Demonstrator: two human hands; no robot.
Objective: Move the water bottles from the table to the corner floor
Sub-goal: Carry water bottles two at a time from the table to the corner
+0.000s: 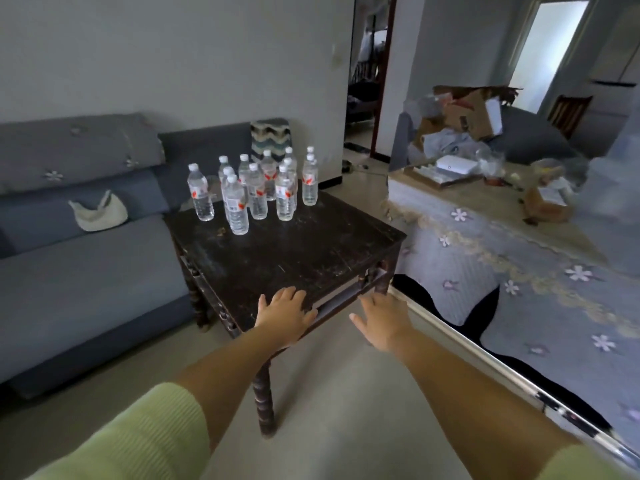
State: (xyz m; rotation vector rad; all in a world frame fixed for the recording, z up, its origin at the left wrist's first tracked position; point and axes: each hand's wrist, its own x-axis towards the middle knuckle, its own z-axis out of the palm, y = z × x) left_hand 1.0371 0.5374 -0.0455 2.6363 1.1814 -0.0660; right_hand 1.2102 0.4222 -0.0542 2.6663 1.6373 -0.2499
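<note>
The left hand (285, 315) lies over the near corner of the dark wooden table (294, 251), fingers (289, 294) straight and spread, holding nothing. The right hand (382, 320) hovers just off the table's near edge, fingers loose and empty. The water bottles (256, 188) stand upright, clustered at the table's far side. A grey sofa (86, 265) sits left, a cloth-covered bed (502, 258) right

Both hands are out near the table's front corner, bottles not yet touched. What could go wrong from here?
The water bottles stand packed close at the table's far end, so taking one may topple its neighbours. They sit far from both hands, so the reach is long. The left hand is at the table's near corner; leaning on it could shake the tall bottles. The right hand hangs open beside it.
</note>
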